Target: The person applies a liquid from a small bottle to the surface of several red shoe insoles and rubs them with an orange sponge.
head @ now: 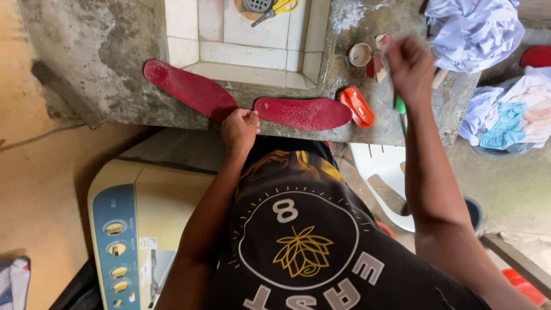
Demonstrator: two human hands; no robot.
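Two insoles [302, 113] are lying along the counter's [109, 69] front edge, the sink [212, 54] sitting behind them, a brush [357, 107] lying at their right.

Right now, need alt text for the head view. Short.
Seen from above, a person's left hand presses on a red insole at the edge of a concrete sink counter, while the right hand holds a green-handled tool. A second red insole and an orange soap dish lie alongside.
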